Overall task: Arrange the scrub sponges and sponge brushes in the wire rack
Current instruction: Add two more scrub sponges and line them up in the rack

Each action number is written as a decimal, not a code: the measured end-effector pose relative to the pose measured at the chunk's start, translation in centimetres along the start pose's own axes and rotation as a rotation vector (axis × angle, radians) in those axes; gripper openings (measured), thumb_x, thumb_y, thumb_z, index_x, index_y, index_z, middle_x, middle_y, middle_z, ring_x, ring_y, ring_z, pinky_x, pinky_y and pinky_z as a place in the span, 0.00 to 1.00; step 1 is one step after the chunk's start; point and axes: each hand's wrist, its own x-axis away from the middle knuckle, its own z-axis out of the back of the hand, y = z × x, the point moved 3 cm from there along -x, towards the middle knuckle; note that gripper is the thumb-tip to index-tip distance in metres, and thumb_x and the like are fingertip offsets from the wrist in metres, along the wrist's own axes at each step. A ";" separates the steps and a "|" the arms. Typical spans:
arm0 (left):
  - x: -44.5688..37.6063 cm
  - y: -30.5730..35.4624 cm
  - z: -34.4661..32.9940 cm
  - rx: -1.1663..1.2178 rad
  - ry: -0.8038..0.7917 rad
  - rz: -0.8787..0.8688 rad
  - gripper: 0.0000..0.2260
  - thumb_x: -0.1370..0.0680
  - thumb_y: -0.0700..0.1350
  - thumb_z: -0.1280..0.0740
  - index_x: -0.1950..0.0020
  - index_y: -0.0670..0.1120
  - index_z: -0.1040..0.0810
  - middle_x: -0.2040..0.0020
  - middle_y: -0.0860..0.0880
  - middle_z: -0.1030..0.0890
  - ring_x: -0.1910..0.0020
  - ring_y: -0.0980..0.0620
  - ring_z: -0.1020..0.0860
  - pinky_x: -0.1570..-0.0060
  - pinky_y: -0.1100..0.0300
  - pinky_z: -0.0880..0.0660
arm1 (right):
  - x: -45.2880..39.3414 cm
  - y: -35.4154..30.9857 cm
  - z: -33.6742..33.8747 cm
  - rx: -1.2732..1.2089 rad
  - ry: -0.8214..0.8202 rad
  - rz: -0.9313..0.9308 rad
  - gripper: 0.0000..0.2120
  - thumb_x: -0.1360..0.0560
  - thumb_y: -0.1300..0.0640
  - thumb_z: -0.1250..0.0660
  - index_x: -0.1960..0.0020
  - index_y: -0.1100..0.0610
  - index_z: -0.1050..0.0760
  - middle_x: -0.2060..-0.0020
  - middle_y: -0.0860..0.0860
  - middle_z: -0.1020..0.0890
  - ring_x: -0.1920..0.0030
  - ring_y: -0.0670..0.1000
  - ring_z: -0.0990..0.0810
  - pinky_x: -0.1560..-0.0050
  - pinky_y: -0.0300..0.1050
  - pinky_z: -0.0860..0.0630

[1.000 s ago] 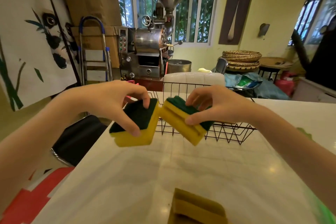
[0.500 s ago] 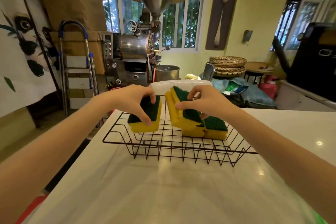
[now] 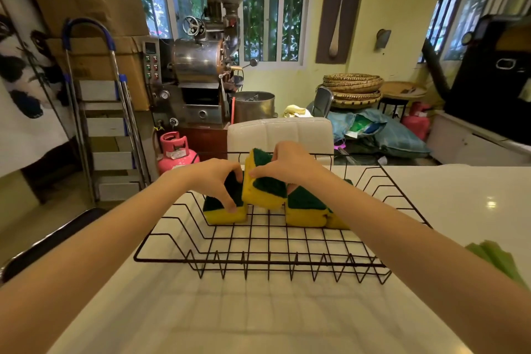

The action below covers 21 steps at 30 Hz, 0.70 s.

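Observation:
A black wire rack point(image 3: 258, 260) stands on the white counter. My left hand point(image 3: 214, 178) grips a yellow-and-green scrub sponge point(image 3: 224, 214) that rests on the rack floor at the left. My right hand point(image 3: 287, 165) holds a second scrub sponge point(image 3: 263, 192) tilted on edge, touching the left one. Two more sponges lie in the rack beside them: one point(image 3: 306, 210) against the held sponge and another point(image 3: 336, 221) partly hidden under my right forearm.
A green object point(image 3: 494, 259) lies on the counter at the right edge. A white chair back point(image 3: 280, 133) stands just behind the rack. Beyond are a pink gas cylinder point(image 3: 175, 151), a stepladder point(image 3: 106, 129) and a metal roasting machine point(image 3: 201, 66).
Both hands carried their sponges forward from above the counter into the rack. The left sponge now rests on the rack floor and the right sponge has come down next to it.

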 end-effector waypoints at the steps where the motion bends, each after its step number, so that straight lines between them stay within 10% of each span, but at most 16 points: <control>1: -0.1 -0.1 -0.1 -0.001 -0.006 -0.002 0.25 0.37 0.50 0.24 0.45 0.52 0.32 0.47 0.50 0.29 0.50 0.50 0.30 0.54 0.58 0.28 | -0.3 0.0 -0.3 0.032 0.004 0.004 0.26 0.33 0.46 0.28 0.43 0.61 0.30 0.53 0.57 0.24 0.50 0.57 0.21 0.65 0.46 0.21; 12: -0.6 -0.3 -0.5 -0.024 -0.055 0.041 0.27 0.37 0.51 0.25 0.42 0.50 0.31 0.46 0.50 0.29 0.49 0.49 0.29 0.54 0.58 0.27 | -0.9 0.5 -2.2 0.262 -0.022 -0.023 0.18 0.30 0.51 0.30 0.47 0.62 0.27 0.68 0.51 0.31 0.60 0.52 0.26 0.62 0.44 0.24; 21: -0.2 0.1 -0.5 -0.016 -0.042 0.051 0.27 0.38 0.51 0.24 0.42 0.49 0.30 0.47 0.49 0.29 0.50 0.49 0.29 0.58 0.61 0.28 | -1.5 -0.1 -4.3 0.589 0.033 0.041 0.17 0.27 0.49 0.36 0.44 0.60 0.27 0.58 0.53 0.27 0.59 0.53 0.27 0.61 0.44 0.31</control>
